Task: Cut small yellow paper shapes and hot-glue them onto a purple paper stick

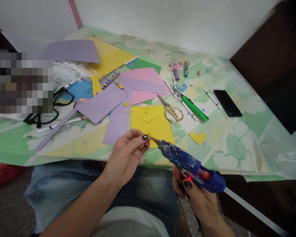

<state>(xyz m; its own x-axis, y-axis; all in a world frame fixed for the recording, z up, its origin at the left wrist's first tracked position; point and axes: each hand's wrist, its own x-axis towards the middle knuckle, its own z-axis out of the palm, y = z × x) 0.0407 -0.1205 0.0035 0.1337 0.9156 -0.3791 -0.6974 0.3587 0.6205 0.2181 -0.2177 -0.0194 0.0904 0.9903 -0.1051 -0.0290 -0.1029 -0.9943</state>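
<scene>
My left hand (128, 154) pinches a small yellow paper disc (149, 135) between thumb and fingers, over the front of the table. A blue glue gun (185, 159) with a white glue stick out of its back is in my right hand (199, 194), a red light glowing on its side. The gun's metal nozzle points at the disc, at or very near its edge; I cannot tell if they touch. Beneath lies a square of yellow paper (162, 121) with thin cut scraps on it. Another yellow paper circle (126, 104) rests on purple paper (115, 128) behind my left hand.
Gold-handled scissors (172, 112), a green cutter (194, 108), several markers and a black phone (227, 103) lie to the right. Purple, pink and yellow sheets, black glasses (56, 98) and white string (69, 72) spread to the left and back. White walls rise behind the table.
</scene>
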